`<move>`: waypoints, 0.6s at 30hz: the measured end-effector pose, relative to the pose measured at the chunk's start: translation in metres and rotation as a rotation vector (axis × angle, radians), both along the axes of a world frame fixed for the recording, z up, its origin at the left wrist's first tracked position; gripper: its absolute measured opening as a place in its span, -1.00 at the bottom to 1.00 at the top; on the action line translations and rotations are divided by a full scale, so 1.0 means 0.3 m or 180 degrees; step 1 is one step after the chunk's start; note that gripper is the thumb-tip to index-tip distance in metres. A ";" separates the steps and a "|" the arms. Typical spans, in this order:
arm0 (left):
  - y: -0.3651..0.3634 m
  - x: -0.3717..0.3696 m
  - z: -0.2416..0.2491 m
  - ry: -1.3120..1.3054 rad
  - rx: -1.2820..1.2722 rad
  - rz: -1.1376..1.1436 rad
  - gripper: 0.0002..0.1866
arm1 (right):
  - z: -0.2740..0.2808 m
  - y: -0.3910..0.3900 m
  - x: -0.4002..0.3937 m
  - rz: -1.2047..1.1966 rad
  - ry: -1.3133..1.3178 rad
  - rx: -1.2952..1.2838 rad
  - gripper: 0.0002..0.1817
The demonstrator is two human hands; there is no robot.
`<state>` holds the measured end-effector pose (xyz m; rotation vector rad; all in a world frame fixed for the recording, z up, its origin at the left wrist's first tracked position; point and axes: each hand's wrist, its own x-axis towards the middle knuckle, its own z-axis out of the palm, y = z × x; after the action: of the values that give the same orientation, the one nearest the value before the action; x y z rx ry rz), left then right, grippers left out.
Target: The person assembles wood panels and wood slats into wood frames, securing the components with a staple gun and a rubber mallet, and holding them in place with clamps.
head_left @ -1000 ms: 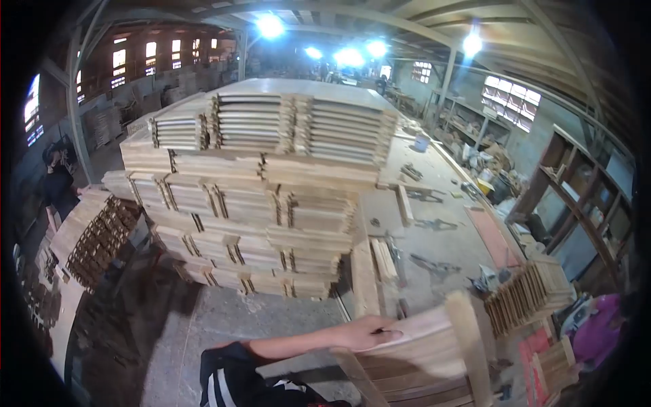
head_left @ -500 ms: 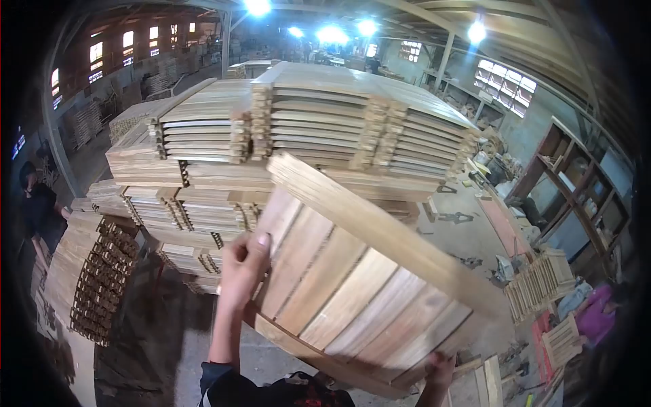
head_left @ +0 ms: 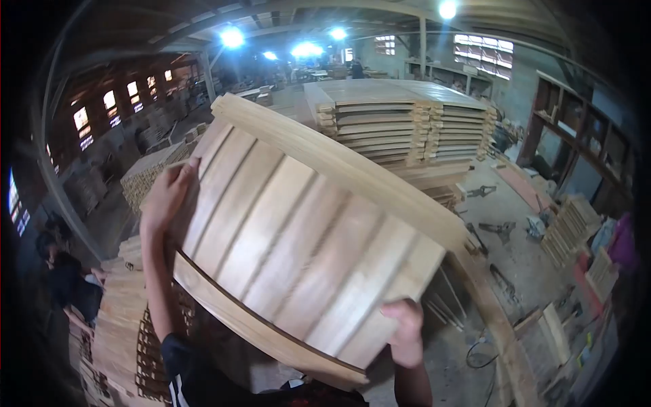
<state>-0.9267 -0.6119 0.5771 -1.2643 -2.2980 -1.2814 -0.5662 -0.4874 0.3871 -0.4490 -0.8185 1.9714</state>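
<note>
I hold a slatted wooden panel (head_left: 298, 230) raised high and tilted in front of me. It has several pale slats between two thicker rails. My left hand (head_left: 166, 197) grips its upper left corner. My right hand (head_left: 405, 332) grips the lower right end, with fingers curled over the edge of the slats. The panel hides most of the large stack of similar panels (head_left: 407, 129) behind it.
A lower pile of panels (head_left: 125, 325) stands at the lower left, and a person in dark clothes (head_left: 64, 278) bends beside it. More panels (head_left: 573, 227) lean at the right. Clamps and tools lie on the concrete floor (head_left: 502, 230). Shelving (head_left: 583, 136) lines the right wall.
The panel has gone up and to the left, closer to my face, with both hands lifted along with it. My view has turned left, so the big stack now sits at the upper right.
</note>
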 end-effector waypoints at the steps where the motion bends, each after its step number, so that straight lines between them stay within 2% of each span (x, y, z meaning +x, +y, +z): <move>1: 0.009 -0.138 0.061 0.0034 -0.0668 0.0083 -0.37 | 0.030 -0.005 -0.084 0.0157 0.0147 0.0033 -0.74; 2: 0.018 -0.167 0.119 0.0236 -0.0597 -0.0059 -0.37 | 0.095 -0.019 -0.168 0.0096 0.0209 0.0148 -0.71; 3: 0.038 -0.270 0.191 0.0595 -0.0938 0.0239 -0.41 | 0.171 -0.031 -0.250 0.0231 0.0295 -0.0060 -0.71; 4: 0.049 -0.458 0.262 0.1580 -0.0819 -0.0354 -0.45 | 0.250 -0.030 -0.331 0.0274 0.0467 -0.0089 -0.71; 6: 0.087 -0.580 0.363 0.1006 -0.0084 0.0186 -0.62 | 0.320 0.043 -0.519 0.0503 0.0832 -0.0298 -0.73; 7: 0.058 -0.569 0.397 0.1408 0.0397 0.0764 -0.64 | 0.366 0.074 -0.610 0.0619 0.1011 -0.0372 -0.74; 9: 0.024 -0.572 0.343 0.1615 0.1272 0.1341 -0.59 | 0.441 0.108 -0.787 0.0546 0.1055 -0.0402 -0.80; 10: 0.004 -0.582 0.310 0.1744 0.1717 0.1608 -0.57 | 0.457 0.126 -0.869 0.0651 0.0968 -0.0314 -0.76; 12: 0.047 -0.684 0.188 0.1086 0.1539 0.0857 -0.44 | 0.533 0.120 -0.976 0.0548 0.1034 -0.0257 -0.79; 14: 0.142 -0.611 0.139 -0.0255 0.1402 -0.0103 -0.24 | 0.564 0.147 -1.090 0.0395 0.1161 -0.0115 -0.78; 17: 0.252 -0.712 0.112 -0.1168 0.1078 -0.1200 -0.03 | 0.580 0.206 -1.226 0.0125 0.1275 0.0091 -0.71; 18: 0.310 -0.816 0.089 -0.1438 0.1017 -0.1369 0.01 | 0.580 0.215 -1.239 0.0315 0.1182 0.0204 -0.69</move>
<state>-1.1716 -0.5190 0.6037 -1.5219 -2.0075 -2.1757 -0.9379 -0.4229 0.5612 -0.0001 -0.6726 2.0295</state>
